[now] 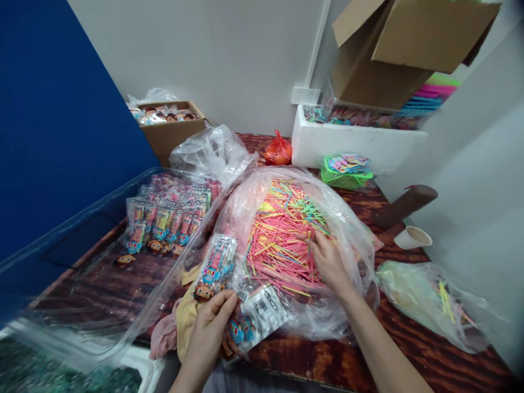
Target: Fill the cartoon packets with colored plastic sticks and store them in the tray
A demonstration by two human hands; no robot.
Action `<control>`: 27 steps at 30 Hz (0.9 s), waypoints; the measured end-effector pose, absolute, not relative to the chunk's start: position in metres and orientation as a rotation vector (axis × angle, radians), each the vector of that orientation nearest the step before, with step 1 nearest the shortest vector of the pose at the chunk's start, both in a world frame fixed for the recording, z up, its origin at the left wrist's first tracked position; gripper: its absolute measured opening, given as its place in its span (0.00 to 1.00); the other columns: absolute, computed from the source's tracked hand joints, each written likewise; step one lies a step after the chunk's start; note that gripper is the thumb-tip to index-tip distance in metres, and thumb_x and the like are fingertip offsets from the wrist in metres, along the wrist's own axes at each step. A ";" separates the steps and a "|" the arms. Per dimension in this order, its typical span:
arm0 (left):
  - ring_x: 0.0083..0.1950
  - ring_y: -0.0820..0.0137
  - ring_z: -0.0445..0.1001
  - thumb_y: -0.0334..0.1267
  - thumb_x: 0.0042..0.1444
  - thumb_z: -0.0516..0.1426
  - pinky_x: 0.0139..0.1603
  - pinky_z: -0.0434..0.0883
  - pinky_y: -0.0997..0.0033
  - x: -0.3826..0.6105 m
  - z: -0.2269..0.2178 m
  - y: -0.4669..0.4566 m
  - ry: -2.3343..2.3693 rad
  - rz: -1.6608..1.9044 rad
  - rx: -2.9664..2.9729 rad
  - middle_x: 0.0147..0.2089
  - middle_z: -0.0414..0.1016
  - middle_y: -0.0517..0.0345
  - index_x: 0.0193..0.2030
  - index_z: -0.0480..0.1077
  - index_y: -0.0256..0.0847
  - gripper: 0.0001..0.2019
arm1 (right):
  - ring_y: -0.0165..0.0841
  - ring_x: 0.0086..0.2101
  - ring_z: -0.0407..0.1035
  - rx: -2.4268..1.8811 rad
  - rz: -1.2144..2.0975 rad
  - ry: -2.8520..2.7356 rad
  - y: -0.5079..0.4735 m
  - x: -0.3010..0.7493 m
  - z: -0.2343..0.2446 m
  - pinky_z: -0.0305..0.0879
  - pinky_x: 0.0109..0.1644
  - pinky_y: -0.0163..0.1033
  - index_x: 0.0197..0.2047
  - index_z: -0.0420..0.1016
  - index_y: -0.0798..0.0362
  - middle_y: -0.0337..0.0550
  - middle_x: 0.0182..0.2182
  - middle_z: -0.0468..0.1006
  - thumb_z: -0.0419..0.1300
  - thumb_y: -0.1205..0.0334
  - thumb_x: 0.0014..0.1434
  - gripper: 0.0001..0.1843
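Note:
My left hand point(210, 322) pinches the edge of a small clear plastic pouch point(243, 286) with a cartoon print; part of it is hidden by my fingers. Beside it lie a filled pouch point(216, 262) of coloured sticks and a silvery flat pouch point(266, 311). My right hand point(325, 259) is over the heap of thin pink, yellow, green and blue sticks point(278, 234), its fingers slightly apart and touching the heap. A large clear plastic bag point(352, 218), spread wide around the heap, holds the sticks.
Left, filled pouches point(164, 215) lie in a clear-walled tray point(135, 305). Behind stand a carton point(172, 134), a red bag point(278, 150), a white foam box point(352, 144) and a green basket point(346, 177). At right are a brown bottle point(407, 206), a paper cup point(413, 238) and another plastic bag point(434, 300).

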State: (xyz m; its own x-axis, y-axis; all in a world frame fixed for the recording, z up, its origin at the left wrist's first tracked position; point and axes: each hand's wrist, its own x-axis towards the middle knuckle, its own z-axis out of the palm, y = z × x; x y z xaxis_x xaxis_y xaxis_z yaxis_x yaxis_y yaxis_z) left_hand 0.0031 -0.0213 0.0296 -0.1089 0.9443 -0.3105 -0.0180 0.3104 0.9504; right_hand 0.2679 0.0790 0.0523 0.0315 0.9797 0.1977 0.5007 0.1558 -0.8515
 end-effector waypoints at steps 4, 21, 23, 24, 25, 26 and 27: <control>0.32 0.70 0.63 0.57 0.48 0.62 0.33 0.63 0.76 0.000 0.025 -0.022 1.465 1.073 0.943 0.27 0.67 0.61 0.30 0.75 0.39 0.20 | 0.36 0.39 0.70 -1.372 0.746 -1.458 0.023 0.249 0.039 0.64 0.44 0.39 0.40 0.68 0.51 0.45 0.38 0.76 0.49 0.58 0.67 0.10; 0.31 0.70 0.66 0.55 0.52 0.60 0.30 0.66 0.76 0.010 0.028 -0.028 1.444 1.042 1.019 0.29 0.69 0.61 0.34 0.75 0.39 0.18 | 0.36 0.36 0.71 -1.439 0.919 -1.397 -0.025 0.228 -0.033 0.64 0.42 0.38 0.36 0.68 0.50 0.42 0.34 0.76 0.48 0.55 0.68 0.13; 0.32 0.70 0.66 0.54 0.54 0.59 0.31 0.65 0.76 0.008 0.029 -0.028 1.471 1.049 1.076 0.29 0.70 0.60 0.34 0.75 0.40 0.17 | 0.36 0.36 0.70 -1.431 0.924 -1.400 -0.025 0.228 -0.034 0.64 0.42 0.38 0.36 0.68 0.50 0.42 0.33 0.75 0.48 0.55 0.68 0.13; 0.32 0.69 0.67 0.52 0.55 0.59 0.31 0.65 0.76 0.008 0.030 -0.028 1.482 1.047 1.130 0.29 0.70 0.60 0.34 0.75 0.40 0.16 | 0.36 0.36 0.70 -1.429 0.924 -1.410 -0.025 0.228 -0.035 0.64 0.42 0.38 0.35 0.68 0.50 0.42 0.33 0.75 0.48 0.56 0.68 0.13; 0.32 0.69 0.68 0.51 0.56 0.58 0.32 0.66 0.75 0.008 0.033 -0.028 1.488 1.045 1.203 0.29 0.71 0.59 0.33 0.75 0.40 0.15 | 0.36 0.35 0.69 -1.431 0.919 -1.420 -0.025 0.227 -0.035 0.64 0.42 0.38 0.34 0.68 0.50 0.42 0.32 0.75 0.49 0.56 0.68 0.13; 0.33 0.68 0.69 0.48 0.58 0.57 0.33 0.67 0.75 0.010 0.035 -0.028 1.480 1.040 1.297 0.29 0.71 0.59 0.32 0.74 0.41 0.14 | 0.36 0.35 0.69 -1.434 0.912 -1.429 -0.025 0.227 -0.037 0.64 0.41 0.38 0.34 0.68 0.50 0.42 0.32 0.74 0.49 0.56 0.68 0.13; 0.34 0.68 0.71 0.46 0.60 0.56 0.35 0.68 0.74 0.014 0.037 -0.028 1.452 1.033 1.409 0.30 0.72 0.58 0.32 0.74 0.41 0.12 | 0.36 0.35 0.69 -1.439 0.898 -1.433 -0.025 0.226 -0.038 0.64 0.41 0.38 0.34 0.69 0.50 0.42 0.32 0.74 0.49 0.56 0.68 0.13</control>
